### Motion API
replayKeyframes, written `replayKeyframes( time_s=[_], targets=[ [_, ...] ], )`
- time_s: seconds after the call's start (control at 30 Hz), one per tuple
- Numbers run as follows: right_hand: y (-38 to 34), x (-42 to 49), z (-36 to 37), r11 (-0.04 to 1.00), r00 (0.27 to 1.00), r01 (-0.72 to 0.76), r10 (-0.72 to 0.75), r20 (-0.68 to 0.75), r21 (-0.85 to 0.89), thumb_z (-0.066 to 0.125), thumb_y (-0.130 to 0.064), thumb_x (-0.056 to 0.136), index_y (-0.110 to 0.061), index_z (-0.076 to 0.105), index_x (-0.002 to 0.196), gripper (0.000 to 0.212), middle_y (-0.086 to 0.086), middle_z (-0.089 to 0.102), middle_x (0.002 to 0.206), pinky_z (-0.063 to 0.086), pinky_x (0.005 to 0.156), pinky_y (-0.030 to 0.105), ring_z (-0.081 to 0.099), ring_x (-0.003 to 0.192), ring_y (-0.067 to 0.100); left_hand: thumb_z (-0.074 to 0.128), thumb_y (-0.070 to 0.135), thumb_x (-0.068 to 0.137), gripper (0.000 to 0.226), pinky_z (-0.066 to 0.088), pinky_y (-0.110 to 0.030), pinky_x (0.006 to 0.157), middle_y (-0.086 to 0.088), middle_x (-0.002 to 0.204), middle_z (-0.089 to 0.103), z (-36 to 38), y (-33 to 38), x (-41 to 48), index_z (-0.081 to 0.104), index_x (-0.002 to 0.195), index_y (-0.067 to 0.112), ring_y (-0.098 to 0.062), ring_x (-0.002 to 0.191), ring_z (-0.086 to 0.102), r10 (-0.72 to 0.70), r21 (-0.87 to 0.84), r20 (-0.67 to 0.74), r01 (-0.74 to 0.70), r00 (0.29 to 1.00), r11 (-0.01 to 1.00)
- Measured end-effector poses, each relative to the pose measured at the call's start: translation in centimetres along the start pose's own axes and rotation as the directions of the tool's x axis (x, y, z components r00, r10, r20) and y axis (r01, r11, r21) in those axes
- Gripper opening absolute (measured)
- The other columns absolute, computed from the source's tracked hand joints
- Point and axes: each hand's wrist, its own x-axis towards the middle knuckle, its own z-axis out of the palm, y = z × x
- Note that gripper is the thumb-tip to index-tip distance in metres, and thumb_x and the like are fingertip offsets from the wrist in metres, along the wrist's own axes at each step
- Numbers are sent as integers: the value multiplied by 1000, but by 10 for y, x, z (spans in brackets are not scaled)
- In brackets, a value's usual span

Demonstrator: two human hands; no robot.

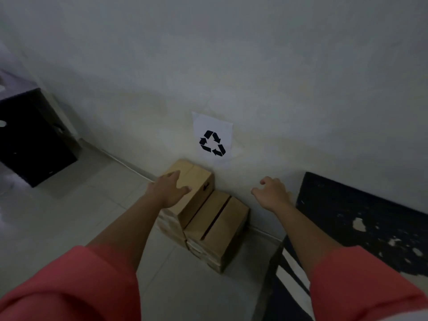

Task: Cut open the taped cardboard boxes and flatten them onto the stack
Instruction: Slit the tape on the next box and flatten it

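So here's where I'm at: the cardboard boxes sit on the floor (81, 216) right below the recycling sign (212, 137), pushed up against the wall (254, 77). The top box (198, 179) is directly under the sign. A lower box (220, 218) sits next to it on the side away from the sign, with a dark slit down its top seam.

My left hand (170, 192) is spread flat over the top box, fingers (172, 176) straight and relaxed, not wrapped round anything. My right hand (272, 193) hovers near the wall off to the sign's lower right, fingers loosely curled and empty. No cutter anywhere in view, which bugs me.

I reckon the move is to get the top box off the pile and out where I can work on it. The left palm alone would probably just slide it, so I'd bring the right hand onto the far side and lift with both. I'd keep it level too, since the paler layers underneath look uneven and might shift. I can't tell if those are already-flattened boxes or not.
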Motion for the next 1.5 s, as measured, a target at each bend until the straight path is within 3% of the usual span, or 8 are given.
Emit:
replayKeyframes(
  time_s=[0.4,0.67,0.87,1.07,1.2,1.33,1.4,1.5],
  targets=[
    [-83,79,104,977,976,-213,214,52,-26,44,-54,92,-19,49,123,47,6,50,128,34,102,44,48,116,27,42,56,96,78,18,-49,114,-2,163,6,-7,-120,157,7,155,18,-27,147,15,46,69,132,-55,990,996],
    [-114,156,177,954,944,-292,298,142,-60,43,-56,93,-18,44,137,58,7,44,141,30,104,46,42,129,29,46,58,93,83,21,-52,113,-6,163,5,29,-163,249,5,155,19,-29,147,16,43,34,198,-51,979,998],
    [-118,201,234,918,896,-394,374,238,42,46,-58,91,-19,34,144,67,5,38,148,25,112,45,38,135,26,46,60,92,87,22,-53,113,-9,162,2,75,-201,307,1,155,19,-31,147,15,-5,42,240,-5,971,999],
    [-111,243,306,830,857,-501,437,274,245,51,-60,88,-15,27,148,79,6,32,152,31,110,44,35,137,28,49,62,89,92,21,-54,112,-10,162,2,130,-233,369,1,155,19,-32,147,13,-33,-9,244,36,969,999],
    [-111,258,355,701,801,-592,455,389,397,62,-64,78,-18,16,152,99,3,23,157,31,110,41,29,141,26,56,65,82,103,24,-57,111,-13,161,7,169,-257,403,1,154,18,-35,145,17,-85,-62,244,103,966,993],
    [-110,260,397,594,790,-611,414,453,523,76,-56,66,-20,30,147,99,-1,47,142,44,91,27,51,122,19,62,73,71,119,35,-56,107,-20,155,25,196,-281,423,-7,154,20,-41,136,35,-173,-197,325,245,930,949],
    [-111,258,412,544,803,-596,386,454,591,77,-60,59,-24,33,145,103,-3,52,137,45,90,27,55,116,16,64,73,69,122,36,-54,105,-20,152,32,205,-286,424,-6,154,21,-41,133,40,-193,-236,372,293,908,927],
    [-115,255,420,473,813,-580,396,427,663,77,-59,60,-25,35,144,100,-3,54,134,47,92,29,56,111,15,65,70,72,106,42,-49,99,-19,142,45,214,-284,416,18,149,13,-40,125,48,-172,-301,342,281,924,911]
  ],
)
